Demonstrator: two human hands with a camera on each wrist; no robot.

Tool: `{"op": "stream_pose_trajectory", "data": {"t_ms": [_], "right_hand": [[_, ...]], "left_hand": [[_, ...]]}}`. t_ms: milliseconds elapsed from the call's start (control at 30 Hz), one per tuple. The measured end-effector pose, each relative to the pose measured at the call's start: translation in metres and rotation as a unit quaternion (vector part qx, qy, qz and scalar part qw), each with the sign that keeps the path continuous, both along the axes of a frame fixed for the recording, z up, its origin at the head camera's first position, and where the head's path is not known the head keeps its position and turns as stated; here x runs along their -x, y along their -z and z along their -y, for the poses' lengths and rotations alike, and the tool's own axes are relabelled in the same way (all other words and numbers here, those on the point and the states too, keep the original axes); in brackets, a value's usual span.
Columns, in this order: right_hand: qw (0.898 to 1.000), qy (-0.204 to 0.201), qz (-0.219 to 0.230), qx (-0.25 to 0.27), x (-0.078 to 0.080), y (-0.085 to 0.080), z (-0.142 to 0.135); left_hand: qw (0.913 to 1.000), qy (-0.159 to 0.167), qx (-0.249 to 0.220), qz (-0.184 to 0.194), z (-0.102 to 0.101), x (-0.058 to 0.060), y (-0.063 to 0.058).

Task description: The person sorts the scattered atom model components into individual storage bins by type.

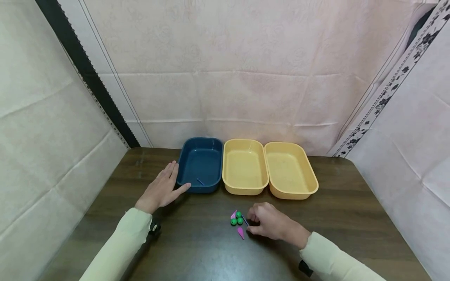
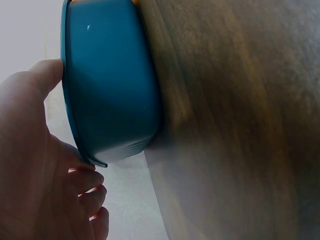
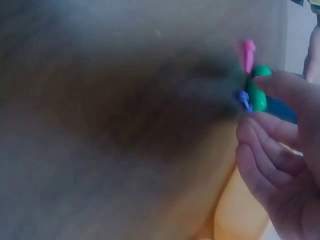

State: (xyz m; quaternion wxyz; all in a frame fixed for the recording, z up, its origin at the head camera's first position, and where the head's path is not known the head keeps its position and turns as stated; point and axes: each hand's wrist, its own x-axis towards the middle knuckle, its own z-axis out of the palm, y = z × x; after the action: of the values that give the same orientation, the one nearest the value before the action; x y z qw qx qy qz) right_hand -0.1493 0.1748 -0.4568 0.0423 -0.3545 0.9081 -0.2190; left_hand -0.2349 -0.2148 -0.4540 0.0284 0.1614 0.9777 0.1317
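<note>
My left hand [image 1: 161, 190] touches the rim of a blue tray [image 1: 183, 164], its thumb near the front corner and its straight fingers along the left side. Inside that tray lies a small dark blue stick [image 1: 200, 182]. Over the tabletop, my right hand [image 1: 268, 221] has thumb and fingers bent and apart beside another small blue stick [image 1: 245, 220]. The right wrist view shows this blue piece [image 3: 244, 100] just beyond the gap between thumb and forefinger. Several green beads [image 1: 240, 221] sit close together beside it. A pink teardrop-shaped piece [image 1: 240, 233] lies in front, another pink piece [image 1: 233, 214] behind.
Two yellow trays stand right of the blue one: a middle tray [image 1: 246, 191] and a right-hand tray [image 1: 293, 195]. The brown wooden table [image 1: 197, 249] meets a pale cloth backdrop [image 1: 228, 97] at the back, with cloth on both sides.
</note>
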Motion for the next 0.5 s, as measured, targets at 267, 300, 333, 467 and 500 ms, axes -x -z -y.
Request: {"op": "stream_pose_trajectory", "data": {"t_ms": [267,300,333,467,500], "right_hand": [[0.999,0.039,-0.020,0.002,-0.004,0.014,0.006],[0.999,0.041,-0.022,0.003,-0.003,0.015,0.007],[0.999,0.043,-0.026,0.004,-0.003,0.016,0.007],[0.997,0.057,-0.043,0.003,0.001,0.019,0.007],[0.997,0.062,-0.045,0.004,0.002,0.020,0.007]], "left_hand": [[1.0000,0.001,-0.002,-0.003,0.000,0.000,-0.001],[1.0000,0.002,-0.002,-0.003,0.000,-0.001,-0.001],[1.0000,0.002,-0.002,-0.003,0.000,-0.001,-0.001],[1.0000,0.001,-0.001,-0.003,0.000,-0.002,-0.002],[1.0000,0.001,-0.001,-0.002,0.000,-0.002,-0.002]]}}
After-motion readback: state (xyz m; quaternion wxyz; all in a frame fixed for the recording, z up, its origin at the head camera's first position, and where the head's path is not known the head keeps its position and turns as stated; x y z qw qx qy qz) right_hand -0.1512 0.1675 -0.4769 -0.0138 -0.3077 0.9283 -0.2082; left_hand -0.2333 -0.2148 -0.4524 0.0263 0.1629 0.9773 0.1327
